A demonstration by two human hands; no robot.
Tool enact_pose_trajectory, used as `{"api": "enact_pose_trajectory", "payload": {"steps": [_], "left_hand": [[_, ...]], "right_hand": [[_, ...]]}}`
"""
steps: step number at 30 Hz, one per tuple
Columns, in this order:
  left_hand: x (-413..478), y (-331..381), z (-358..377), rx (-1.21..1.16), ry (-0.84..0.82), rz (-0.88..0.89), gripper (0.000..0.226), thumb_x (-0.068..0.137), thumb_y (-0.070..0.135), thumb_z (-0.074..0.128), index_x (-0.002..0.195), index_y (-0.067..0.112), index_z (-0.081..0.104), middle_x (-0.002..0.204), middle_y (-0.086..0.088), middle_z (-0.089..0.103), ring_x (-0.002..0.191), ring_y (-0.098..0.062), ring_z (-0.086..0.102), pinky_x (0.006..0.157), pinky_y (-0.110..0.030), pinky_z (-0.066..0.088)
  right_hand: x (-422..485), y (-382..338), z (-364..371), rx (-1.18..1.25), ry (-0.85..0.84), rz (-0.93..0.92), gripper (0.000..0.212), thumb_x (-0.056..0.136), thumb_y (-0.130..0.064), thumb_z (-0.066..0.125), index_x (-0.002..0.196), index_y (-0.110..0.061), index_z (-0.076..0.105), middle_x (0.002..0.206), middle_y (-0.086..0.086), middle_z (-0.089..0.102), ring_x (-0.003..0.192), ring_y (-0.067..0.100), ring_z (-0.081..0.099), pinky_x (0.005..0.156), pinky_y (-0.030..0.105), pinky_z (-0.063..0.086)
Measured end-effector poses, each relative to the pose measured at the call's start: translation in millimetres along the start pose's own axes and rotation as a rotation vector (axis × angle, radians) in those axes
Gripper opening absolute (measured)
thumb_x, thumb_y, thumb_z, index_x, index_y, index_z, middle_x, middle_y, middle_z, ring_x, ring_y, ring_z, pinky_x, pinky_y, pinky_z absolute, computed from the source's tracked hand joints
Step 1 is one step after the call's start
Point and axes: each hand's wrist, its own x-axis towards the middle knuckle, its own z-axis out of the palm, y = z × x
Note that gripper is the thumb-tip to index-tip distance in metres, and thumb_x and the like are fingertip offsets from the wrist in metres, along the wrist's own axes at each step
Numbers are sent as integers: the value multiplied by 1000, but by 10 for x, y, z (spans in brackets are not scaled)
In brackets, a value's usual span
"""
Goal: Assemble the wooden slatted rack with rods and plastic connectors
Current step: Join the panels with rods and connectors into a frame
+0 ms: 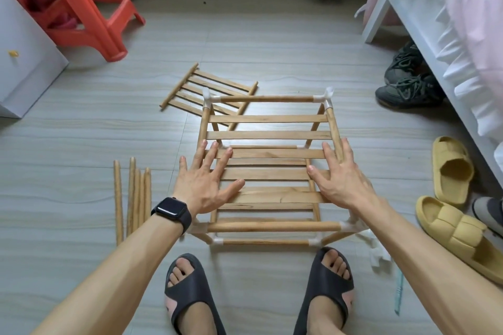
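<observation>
— Where was the rack (268,155) seen, and how was it placed?

— It was found on the tiled floor (81,144), just in front of the two feet in dark slides (324,288). A slatted top panel was carried by rods, and these were joined at the corners by white plastic connectors (328,96). A lower frame of rods was seen through the slats.

— How were the hands held?

— Both were laid flat on the slats, palms down, with the fingers spread wide; nothing was gripped. The left hand (206,182) was pressed on the left part of the panel, its fingertips close to the left side rod. A black smartwatch (171,213) was worn on that wrist. The right hand (340,177) was set on the right part, with the fingers reaching to the right side rod.

— Were other parts noticed?

— Yes. A second slatted panel (206,90) was lying flat behind the rack, partly covered by its far left corner. A bundle of loose rods (133,198) was laid side by side on the floor, left of the left forearm. At the right, yellow slippers (449,198) and dark sneakers (405,81) were seen beside a bed; an orange plastic stool (89,8) was standing far left.
</observation>
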Motion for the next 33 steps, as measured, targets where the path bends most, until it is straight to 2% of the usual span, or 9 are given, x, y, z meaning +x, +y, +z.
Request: {"api": "enact_pose_trajectory", "payload": {"steps": [3,5,9,13,18,20,25,29,33], "left_hand": [[26,-22,-24,-29,-2,-10,76,91,78,7,154,45,-18,165,4,-22,148,-19,-32,122,-62,-1],[42,-21,-70,-34,-17,-17,73,93,76,11,154,47,-16,167,5,-17,149,-18,-29,120,-61,-2],[17,42,-172,21,-57,-26,72,97,72,15,156,43,-16,168,1,-15,152,-22,-24,120,-62,-3],[-22,-8,-267,-91,-100,-14,69,101,67,22,156,45,-13,165,3,-23,151,-21,-25,121,-62,-8],[-342,-410,-238,-499,192,-198,67,102,53,42,158,46,6,168,8,-5,155,-20,-1,123,-49,4],[-588,-690,-31,-622,213,-309,66,102,48,46,158,43,11,168,6,3,155,-20,5,124,-46,9],[-1181,-1229,758,-650,59,-618,75,96,53,50,160,31,17,167,-6,14,151,-29,23,120,-49,28],[-1324,-1487,1274,-638,-72,-747,76,93,59,49,158,28,25,163,-7,23,144,-31,34,116,-45,35],[-1166,-1591,1570,-609,-163,-737,67,94,55,47,153,25,34,160,-4,28,139,-30,39,112,-42,38]], "right_hand": [[7,5,2,-231,4,-110,68,97,-67,8,158,-41,-8,161,-6,-35,152,26,-23,123,56,-2],[33,5,-42,-290,-42,-125,67,98,-66,4,156,-40,-13,164,-7,-25,146,24,-35,121,57,-11],[7,-79,-159,-310,-119,-113,66,101,-63,8,157,-35,-12,165,-4,-21,146,27,-34,121,60,-11],[-52,-185,-340,-335,-161,-106,68,102,-62,16,159,-34,-10,167,0,-17,148,30,-30,120,62,-8],[-226,-582,-367,-265,-136,-312,67,101,-62,26,155,-48,-10,165,-8,-19,149,20,-26,123,54,-7],[-309,-858,-337,-233,-160,-416,66,100,-64,28,155,-51,-6,163,-13,-21,148,15,-29,124,49,-8],[-356,-1613,-134,-268,-208,-588,69,97,-70,23,156,-48,-3,163,-13,-22,148,12,-29,125,46,-5],[-224,-2125,161,-339,-219,-664,87,75,-79,-4,156,-48,-6,161,-11,-29,146,16,-34,124,48,-9],[25,-2373,543,-332,-122,-639,71,90,-76,4,155,-48,-6,158,-10,-37,142,19,-42,123,50,-13]]}}
